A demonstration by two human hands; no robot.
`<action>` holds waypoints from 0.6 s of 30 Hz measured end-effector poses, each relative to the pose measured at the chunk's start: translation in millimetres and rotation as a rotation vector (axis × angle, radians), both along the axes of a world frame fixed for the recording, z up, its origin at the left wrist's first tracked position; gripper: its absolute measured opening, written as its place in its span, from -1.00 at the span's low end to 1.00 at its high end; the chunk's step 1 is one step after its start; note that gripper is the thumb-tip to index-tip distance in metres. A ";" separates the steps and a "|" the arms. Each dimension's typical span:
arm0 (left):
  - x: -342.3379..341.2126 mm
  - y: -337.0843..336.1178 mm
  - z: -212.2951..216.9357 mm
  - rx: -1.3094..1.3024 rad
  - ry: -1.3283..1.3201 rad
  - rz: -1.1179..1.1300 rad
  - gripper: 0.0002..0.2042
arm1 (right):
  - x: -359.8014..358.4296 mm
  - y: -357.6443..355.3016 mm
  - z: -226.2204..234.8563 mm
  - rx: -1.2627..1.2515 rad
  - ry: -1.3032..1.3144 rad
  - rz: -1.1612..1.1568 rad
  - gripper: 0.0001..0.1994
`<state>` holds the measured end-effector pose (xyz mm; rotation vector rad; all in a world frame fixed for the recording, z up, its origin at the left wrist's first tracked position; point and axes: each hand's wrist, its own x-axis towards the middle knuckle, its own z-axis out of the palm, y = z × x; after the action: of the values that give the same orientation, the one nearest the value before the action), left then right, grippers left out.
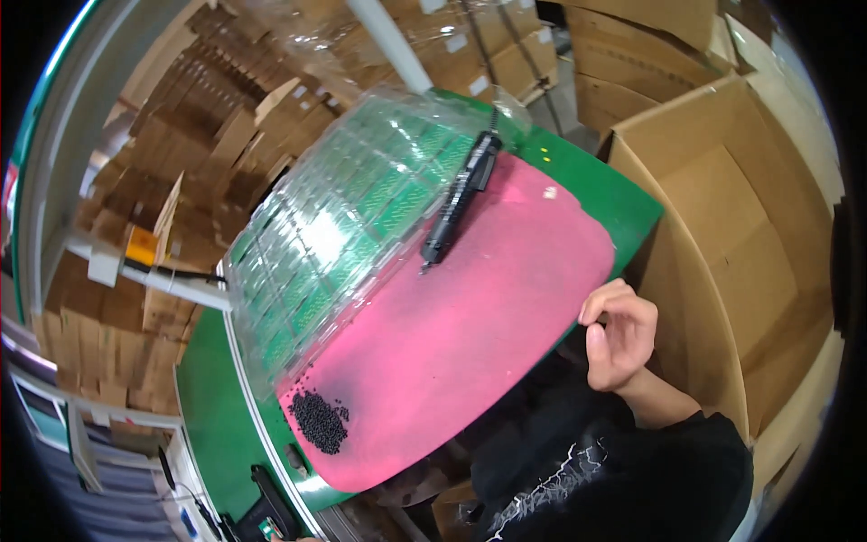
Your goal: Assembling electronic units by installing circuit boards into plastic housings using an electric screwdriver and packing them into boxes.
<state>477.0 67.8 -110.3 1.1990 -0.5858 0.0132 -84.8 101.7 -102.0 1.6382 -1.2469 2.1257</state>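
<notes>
My right hand (621, 336) is raised by the right edge of a pink mat (488, 334). Its fingers are loosely curled, with the thumb apart and nothing between them. At the bottom edge, a sliver of skin, probably my left hand (302, 539), shows beside a black handheld scanner (269, 506); its fingers are hidden. A black electric screwdriver (461, 199) lies across the mat's far edge, its bit pointing toward me. Small black screws or similar tiny parts (320, 423) are heaped at the mat's left end.
Clear plastic compartment trays (348, 217) stand beyond the mat on the green table (591, 185). An open cardboard box (713, 235) is close on the right. Stacked cartons (194, 144) fill the background. A small dark object (295, 459) rests near the mat's left corner.
</notes>
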 end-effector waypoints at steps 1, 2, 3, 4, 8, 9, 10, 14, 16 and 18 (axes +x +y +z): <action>-4.6 -7.3 -2.0 -0.032 -0.083 0.081 -0.65 | -6.9 7.7 -10.3 0.025 -0.021 -0.090 -0.71; -13.2 -9.3 -4.1 0.141 -0.203 0.194 -0.50 | -15.5 16.9 -18.9 0.053 -0.045 -0.182 -0.73; -15.5 -14.9 -2.2 0.208 -0.303 0.076 -0.42 | -28.7 28.0 -24.8 0.073 -0.020 -0.292 -0.74; -17.2 -17.4 5.1 0.283 -0.413 -0.033 -0.32 | -40.1 37.6 -29.5 0.105 -0.004 -0.393 -0.74; -126.8 -58.1 30.8 0.192 -0.348 -0.391 -0.62 | -108.9 86.1 -47.1 0.439 0.338 -0.943 -0.66; -140.2 -64.0 39.6 0.138 -0.326 -0.478 -0.61 | -124.7 88.7 -59.7 0.377 0.486 -0.917 -0.66; -153.1 -71.7 44.0 0.101 -0.284 -0.583 -0.61 | -134.9 97.6 -63.6 0.330 0.651 -0.894 -0.66; -194.8 -87.5 75.4 0.010 -0.413 -0.874 -0.65 | -131.5 107.6 -46.3 0.289 0.602 -0.874 -0.67; -251.8 -104.8 74.6 0.042 -0.485 -0.985 -0.66 | -143.4 115.9 -83.6 0.319 0.596 -0.831 -0.68; -283.2 -110.4 86.1 0.005 -0.510 -1.076 -0.66 | -145.4 140.6 -85.2 0.334 0.601 -0.867 -0.68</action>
<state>193.8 -42.5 -24.2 0.7532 -1.6206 -0.6061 -230.2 242.3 -187.2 1.3002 -1.6951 0.8763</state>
